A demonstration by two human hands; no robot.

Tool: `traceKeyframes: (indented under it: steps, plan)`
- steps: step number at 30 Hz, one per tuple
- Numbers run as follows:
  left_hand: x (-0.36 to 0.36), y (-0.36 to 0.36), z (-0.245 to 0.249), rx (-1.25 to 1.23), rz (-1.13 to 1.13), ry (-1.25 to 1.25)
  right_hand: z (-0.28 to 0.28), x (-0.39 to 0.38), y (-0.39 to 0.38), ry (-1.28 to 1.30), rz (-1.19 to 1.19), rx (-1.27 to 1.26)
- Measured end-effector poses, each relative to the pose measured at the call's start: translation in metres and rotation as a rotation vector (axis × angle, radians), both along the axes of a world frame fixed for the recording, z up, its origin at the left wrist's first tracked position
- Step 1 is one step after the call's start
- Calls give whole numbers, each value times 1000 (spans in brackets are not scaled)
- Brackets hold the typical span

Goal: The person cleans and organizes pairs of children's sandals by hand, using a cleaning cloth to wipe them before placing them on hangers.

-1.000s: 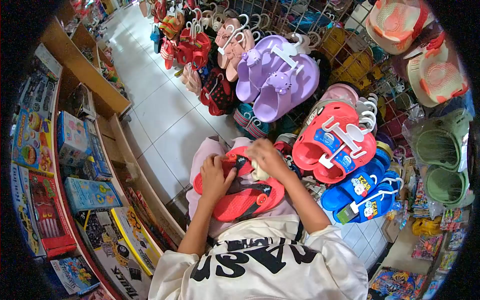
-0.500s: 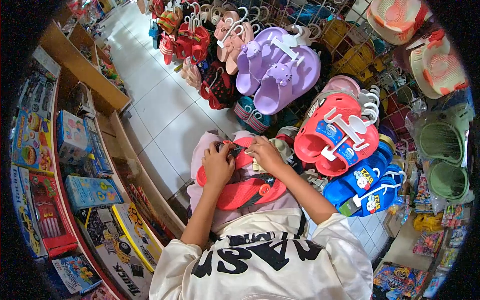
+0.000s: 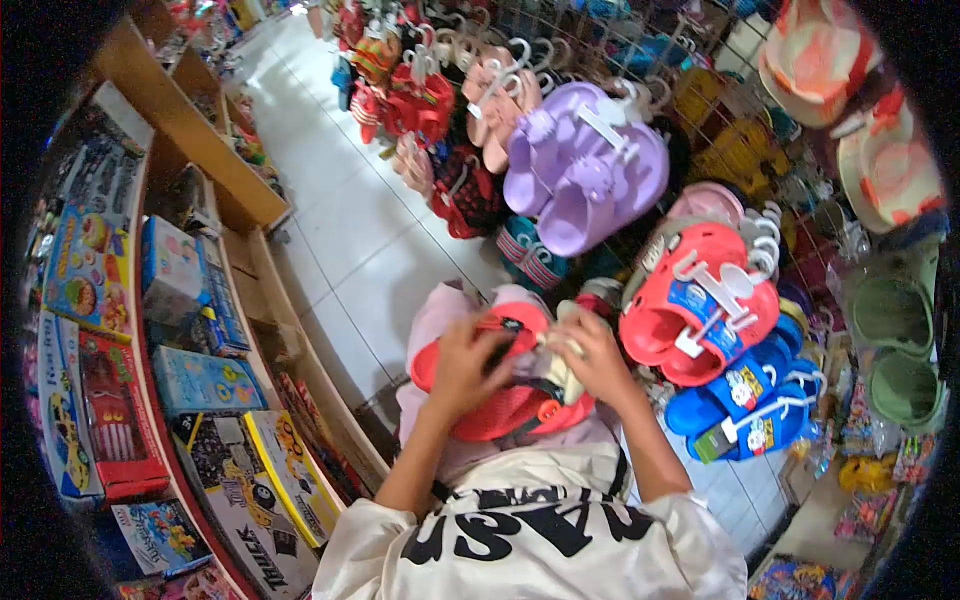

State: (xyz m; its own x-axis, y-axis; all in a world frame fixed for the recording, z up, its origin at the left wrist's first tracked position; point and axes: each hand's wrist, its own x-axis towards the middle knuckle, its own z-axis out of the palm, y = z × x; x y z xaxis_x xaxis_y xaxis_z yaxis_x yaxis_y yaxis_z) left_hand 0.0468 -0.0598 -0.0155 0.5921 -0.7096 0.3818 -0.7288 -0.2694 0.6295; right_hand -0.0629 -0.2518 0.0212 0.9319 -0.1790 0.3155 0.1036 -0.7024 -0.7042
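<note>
A pair of red flip-flops with black straps lies on my lap, the upper flip-flop (image 3: 432, 352) close behind the lower flip-flop (image 3: 500, 412), which has a round red button on its strap. My left hand (image 3: 462, 365) is over the upper one, its fingers apart and blurred. At the right end of the pair, my right hand (image 3: 597, 358) has thumb and fingertips together by the strap; I cannot tell what is between them. A cream-coloured piece (image 3: 563, 372) lies just below those fingertips. Mauve trousers (image 3: 440, 305) show beneath the footwear.
Purple slippers (image 3: 590, 165), red clogs (image 3: 690, 300) and blue slides (image 3: 745, 395) hang on a wire rack to my right. Shelves of boxed toys (image 3: 205, 380) run along my left. White floor tiles (image 3: 380, 270) stretch ahead between them.
My left hand has lifted off the upper flip-flop's strap and its fingers have spread. My right hand stays near the strap's right side. The whole view has shifted slightly.
</note>
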Motion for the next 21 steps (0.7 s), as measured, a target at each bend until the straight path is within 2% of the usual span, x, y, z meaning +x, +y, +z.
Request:
traceKeyframes:
  steps: [1, 3, 6, 10, 14, 17, 21]
  plan:
    - [-7, 2, 11, -62, -133, 16, -1, -3, -1, 86, 80, 84]
    - [-28, 4, 31, 107, -277, 54, -1, -6, 1, 93, -3, 150]
    - [-64, 1, 14, 244, -241, -1, -4, -6, 0, 90, -84, 261]
    - [-71, 7, 18, 337, -209, -30, 0, -8, 1, 56, -31, 209]
    - [-71, 19, 36, 418, -83, -25, 19, -13, 7, -51, -112, 170]
    - [-69, 29, 30, 485, 34, 26, 22, -20, 12, -71, -119, 90]
    - [-67, 42, 13, 371, 63, 81, 32, -37, 21, -48, -55, 21]
